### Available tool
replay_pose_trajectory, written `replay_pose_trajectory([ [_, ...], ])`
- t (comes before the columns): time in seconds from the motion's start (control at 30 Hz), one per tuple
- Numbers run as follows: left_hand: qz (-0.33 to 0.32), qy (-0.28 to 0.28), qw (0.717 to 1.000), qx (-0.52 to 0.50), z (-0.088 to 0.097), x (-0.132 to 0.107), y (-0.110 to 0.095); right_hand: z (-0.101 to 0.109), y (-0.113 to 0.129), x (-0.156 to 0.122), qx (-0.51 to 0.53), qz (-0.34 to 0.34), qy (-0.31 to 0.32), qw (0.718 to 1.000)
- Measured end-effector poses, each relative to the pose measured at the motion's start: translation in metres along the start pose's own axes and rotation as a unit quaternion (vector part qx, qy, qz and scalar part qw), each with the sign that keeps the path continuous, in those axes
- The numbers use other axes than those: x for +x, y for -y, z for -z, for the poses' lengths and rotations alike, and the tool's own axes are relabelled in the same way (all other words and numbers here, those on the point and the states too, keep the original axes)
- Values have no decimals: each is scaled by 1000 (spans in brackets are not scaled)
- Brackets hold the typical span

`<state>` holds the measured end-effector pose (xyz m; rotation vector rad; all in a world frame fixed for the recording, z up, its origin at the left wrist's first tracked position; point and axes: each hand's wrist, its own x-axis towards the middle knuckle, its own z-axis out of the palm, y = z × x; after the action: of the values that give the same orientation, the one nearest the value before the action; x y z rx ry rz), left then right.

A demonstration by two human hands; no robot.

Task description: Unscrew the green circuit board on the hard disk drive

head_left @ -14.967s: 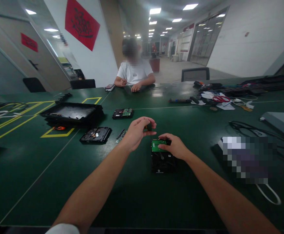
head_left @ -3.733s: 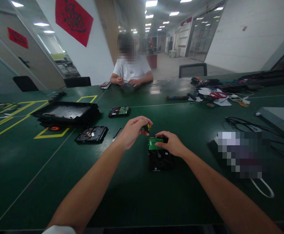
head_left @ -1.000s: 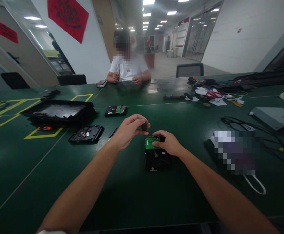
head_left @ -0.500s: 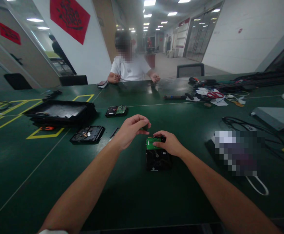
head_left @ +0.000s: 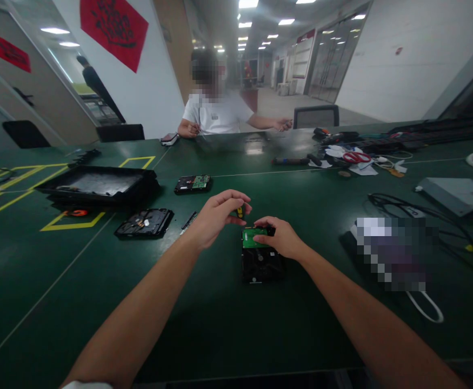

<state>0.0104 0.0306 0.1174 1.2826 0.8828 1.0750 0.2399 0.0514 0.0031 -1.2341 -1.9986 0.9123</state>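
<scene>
A black hard drive [head_left: 260, 263] with a green circuit board [head_left: 252, 237] on top lies on the green table [head_left: 228, 319] in front of me. My right hand [head_left: 280, 237] rests on the drive's far end, fingers curled over the board's edge. My left hand [head_left: 215, 216] hovers just left of and above the board, fingers pinched round the yellow-and-black handle of a small screwdriver [head_left: 240, 212]. The tool's tip is hidden behind my fingers.
Left of me lie an opened drive [head_left: 144, 222], a loose board strip [head_left: 188, 221], another drive [head_left: 193, 183] and a black tray [head_left: 98, 185]. A person in white sits across the table. Red scissors [head_left: 355, 157], tools, cables [head_left: 414, 213] and a grey box [head_left: 455, 194] are on the right.
My hands have stayed on the drive and the screwdriver; the handle has turned a little in my fingers. The person opposite has reached an arm out to my right.
</scene>
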Motion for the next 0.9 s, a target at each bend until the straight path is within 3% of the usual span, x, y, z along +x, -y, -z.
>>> replay_pose_trajectory([
  [0.17,15,-9,999,-33,-1,0,2,0,0,0,-2,4,2,1000],
  [0.37,4,-7,1000,4,0,0,-1,0,1,0,0,9,-4,1000],
  [0.7,45,42,998,-19,0,-2,-2,0,-1,1,3,8,3,1000],
  [0.9,14,22,1000,-4,3,-1,-2,1,-1,0,-1,7,2,1000],
])
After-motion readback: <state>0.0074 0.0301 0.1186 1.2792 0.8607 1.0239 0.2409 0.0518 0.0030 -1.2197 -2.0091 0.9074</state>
